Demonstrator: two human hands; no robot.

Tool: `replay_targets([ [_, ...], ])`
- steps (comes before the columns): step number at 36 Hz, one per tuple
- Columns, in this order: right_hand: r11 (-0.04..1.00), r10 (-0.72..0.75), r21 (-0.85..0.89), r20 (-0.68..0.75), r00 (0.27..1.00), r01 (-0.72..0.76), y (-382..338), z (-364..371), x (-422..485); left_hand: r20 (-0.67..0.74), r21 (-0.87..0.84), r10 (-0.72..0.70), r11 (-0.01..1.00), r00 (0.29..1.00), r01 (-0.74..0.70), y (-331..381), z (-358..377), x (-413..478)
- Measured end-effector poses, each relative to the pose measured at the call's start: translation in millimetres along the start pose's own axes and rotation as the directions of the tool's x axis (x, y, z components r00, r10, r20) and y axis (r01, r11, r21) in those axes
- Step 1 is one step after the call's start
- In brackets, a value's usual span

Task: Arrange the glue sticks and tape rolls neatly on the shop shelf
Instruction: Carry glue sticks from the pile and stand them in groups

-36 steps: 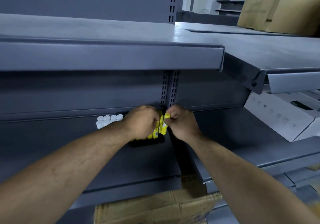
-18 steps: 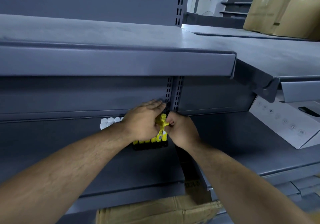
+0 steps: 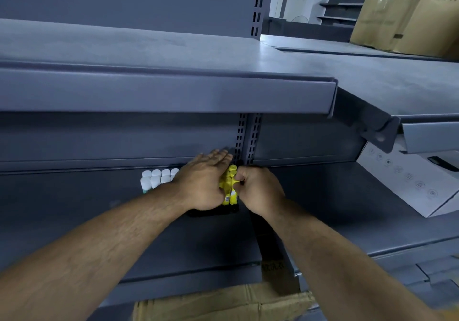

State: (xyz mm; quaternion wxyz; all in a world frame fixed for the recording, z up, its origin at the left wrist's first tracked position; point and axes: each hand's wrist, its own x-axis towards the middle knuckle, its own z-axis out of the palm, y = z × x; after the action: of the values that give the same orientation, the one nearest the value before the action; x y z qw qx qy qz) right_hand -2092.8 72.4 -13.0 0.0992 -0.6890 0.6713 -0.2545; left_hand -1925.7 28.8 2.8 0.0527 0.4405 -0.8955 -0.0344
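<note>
The yellow glue sticks [image 3: 229, 184] stand packed upright at the back of the grey shelf [image 3: 99, 221], beside the slotted upright, with dark bases and small printed labels. White-capped glue sticks [image 3: 156, 179] stand in rows just to their left. The left hand [image 3: 203, 184] lies flat over the yellow cluster, fingers straight. The right hand [image 3: 258, 189] pinches one stick against the others. A second ago the left hand's fingers were curled round the cluster and the right hand's stick stood slightly apart.
</note>
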Motion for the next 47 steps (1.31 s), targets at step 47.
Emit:
replay_targets([
  [47,0.623,-0.755,0.127,0.355,0.551,0.772,-575,256,-149,-0.259,-0.048,-0.817,0.543,0.515,0.838,-299,-74,-586],
])
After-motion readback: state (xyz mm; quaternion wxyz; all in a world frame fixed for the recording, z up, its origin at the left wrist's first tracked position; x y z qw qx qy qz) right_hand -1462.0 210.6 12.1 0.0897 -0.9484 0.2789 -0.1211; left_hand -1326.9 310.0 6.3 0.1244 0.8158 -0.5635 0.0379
